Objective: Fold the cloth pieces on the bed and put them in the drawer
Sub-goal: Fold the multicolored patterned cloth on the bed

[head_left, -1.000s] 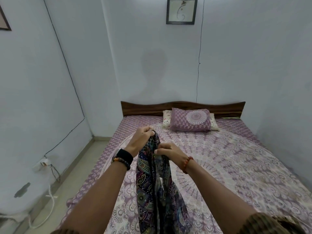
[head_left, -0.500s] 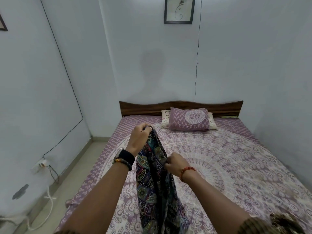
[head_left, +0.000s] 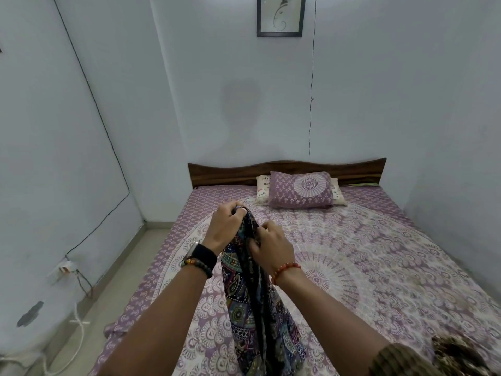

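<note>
I see both hands raised over the bed (head_left: 366,267), which is covered by a purple and white mandala-print sheet. My left hand (head_left: 226,229) has its fingers curled around the top edge of a dark, multicoloured paisley-print cloth (head_left: 252,302), gripping it at the highest point. My right hand (head_left: 271,249) sits just beside it and slightly lower, its fingers and thumb pinching a fold of the same cloth. The cloth hangs down bunched between my two forearms, above the near part of the bed, its lower end running out of the bottom of the view, so I cannot tell whether it touches the sheet.

At the near right corner of the bed lies a brown and cream patterned cloth piece (head_left: 458,351), only partly in view. At the far end of the bed a purple pillow with a round white mandala (head_left: 301,192) rests on a cream pillow (head_left: 262,189), against the dark wooden headboard (head_left: 230,172). On the wall above the headboard hangs a black-framed line drawing (head_left: 280,16).
</note>
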